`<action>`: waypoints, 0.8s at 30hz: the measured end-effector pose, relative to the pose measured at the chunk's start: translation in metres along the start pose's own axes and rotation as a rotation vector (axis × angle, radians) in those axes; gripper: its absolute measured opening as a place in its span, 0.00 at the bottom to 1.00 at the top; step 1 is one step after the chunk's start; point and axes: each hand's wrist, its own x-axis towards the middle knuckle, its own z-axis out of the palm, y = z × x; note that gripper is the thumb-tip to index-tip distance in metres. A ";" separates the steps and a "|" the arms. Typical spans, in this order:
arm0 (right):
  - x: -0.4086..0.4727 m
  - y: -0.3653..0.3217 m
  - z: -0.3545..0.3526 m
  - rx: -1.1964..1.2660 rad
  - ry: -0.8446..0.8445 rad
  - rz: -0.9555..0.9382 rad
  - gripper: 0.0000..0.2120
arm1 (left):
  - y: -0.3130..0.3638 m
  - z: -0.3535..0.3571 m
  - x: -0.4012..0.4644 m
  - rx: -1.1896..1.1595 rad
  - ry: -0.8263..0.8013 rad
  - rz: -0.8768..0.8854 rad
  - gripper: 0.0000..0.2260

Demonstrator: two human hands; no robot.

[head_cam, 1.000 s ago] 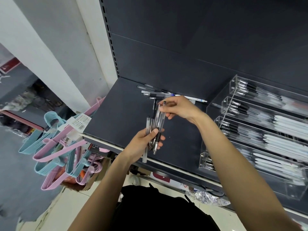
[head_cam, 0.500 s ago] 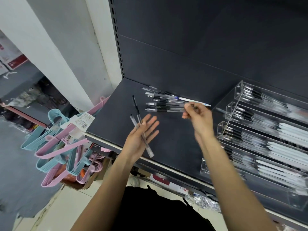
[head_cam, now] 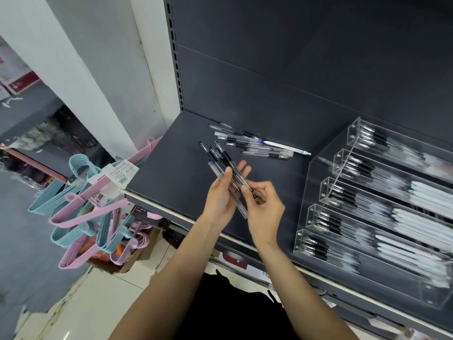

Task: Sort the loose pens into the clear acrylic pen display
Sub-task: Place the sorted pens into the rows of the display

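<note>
Head view: a person is standing at a dark shelf (head_cam: 171, 168).
Left hand (head_cam: 220, 200): thumb is pressing a fan of clear pens (head_cam: 221, 165) across straightened fingers.
Right hand (head_cam: 263, 204): fingertips are pinching the bundle's lower ends.
Handling: light, stiff, slick barrels are likely sliding apart; gripping mid-barrel looks safest.
Loose pens (head_cam: 255, 146): lying on the shelf behind.
Acrylic display (head_cam: 316, 182): sitting at right, partly filled.

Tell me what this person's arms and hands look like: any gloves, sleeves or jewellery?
Both arms are bare from the bottom edge of the picture up to the wrists; no sleeves show. The left hand and right hand wear no gloves, and no rings, watch or bracelets are visible. The fingernails look short and unpainted. Below the arms is a patch of black clothing.
</note>
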 end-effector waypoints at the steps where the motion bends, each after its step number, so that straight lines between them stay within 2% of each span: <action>1: 0.001 -0.001 -0.001 0.004 -0.010 0.012 0.04 | 0.000 -0.001 -0.001 0.009 -0.018 -0.006 0.14; 6: 0.007 -0.006 -0.006 0.047 -0.117 0.117 0.04 | 0.007 -0.007 -0.002 0.112 -0.092 -0.013 0.11; 11: 0.000 -0.011 -0.012 -0.080 -0.211 0.238 0.20 | 0.017 -0.004 -0.001 -0.004 -0.070 0.108 0.09; 15: -0.007 -0.011 -0.015 0.128 -0.281 0.454 0.09 | 0.021 -0.005 0.002 0.021 -0.075 0.142 0.09; 17: -0.005 -0.011 -0.020 0.193 -0.274 0.466 0.04 | 0.026 -0.010 0.006 -0.029 -0.055 0.159 0.09; 19: -0.001 -0.009 -0.032 0.172 -0.286 0.433 0.03 | 0.037 -0.020 0.013 -0.122 -0.006 0.191 0.09; 21: 0.006 -0.009 -0.047 0.133 -0.290 0.390 0.06 | 0.049 -0.031 0.019 -0.031 0.051 0.222 0.09; 24: 0.028 -0.015 -0.064 0.032 -0.320 0.253 0.08 | 0.052 -0.039 0.016 0.357 0.012 0.191 0.09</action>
